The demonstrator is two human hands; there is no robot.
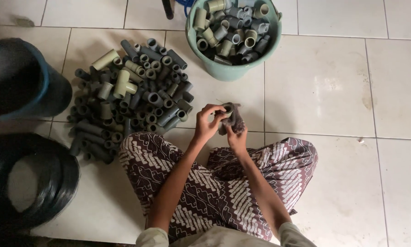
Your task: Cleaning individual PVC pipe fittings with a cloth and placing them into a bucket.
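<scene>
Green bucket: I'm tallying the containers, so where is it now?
In the head view, the green bucket stands top centre on the tiled floor, beyond both hands, right of the loose fittings pile.

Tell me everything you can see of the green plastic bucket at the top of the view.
The green plastic bucket is round and pale green, standing upright on the white tiled floor, beyond the person's hands. It is filled nearly to the rim with short grey and olive pipe fittings, lying jumbled. Its top edge is cut off by the frame. Neither hand touches it; the loose pile of fittings lies apart to its left.
</scene>
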